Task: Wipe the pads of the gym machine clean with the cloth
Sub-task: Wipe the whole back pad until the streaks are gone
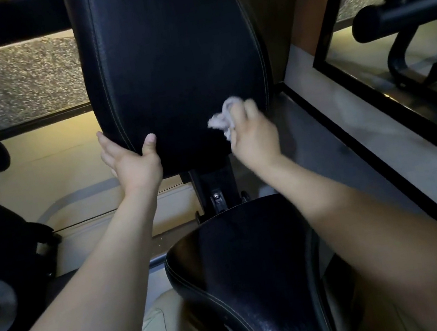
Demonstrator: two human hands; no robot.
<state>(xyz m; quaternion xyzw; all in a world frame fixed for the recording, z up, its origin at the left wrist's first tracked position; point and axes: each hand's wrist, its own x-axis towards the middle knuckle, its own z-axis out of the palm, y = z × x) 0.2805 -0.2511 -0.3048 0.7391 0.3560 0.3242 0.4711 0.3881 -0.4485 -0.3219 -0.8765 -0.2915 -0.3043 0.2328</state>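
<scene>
The left hand (133, 162) grips the back pad (170, 57) at its lower edge — thumb in front. The right hand (254, 133) is closed on a crumpled cloth (221, 120) — pressed to the pad.

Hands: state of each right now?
Left hand: gripping the lower left edge of the back pad, thumb on its front.
Right hand: closed on the cloth, pressed against the back pad's lower right.

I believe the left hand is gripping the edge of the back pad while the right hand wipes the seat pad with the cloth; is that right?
Not quite: in the head view the right hand presses the cloth against the lower back pad, not the seat pad. The left hand does grip the back pad's edge.
</scene>
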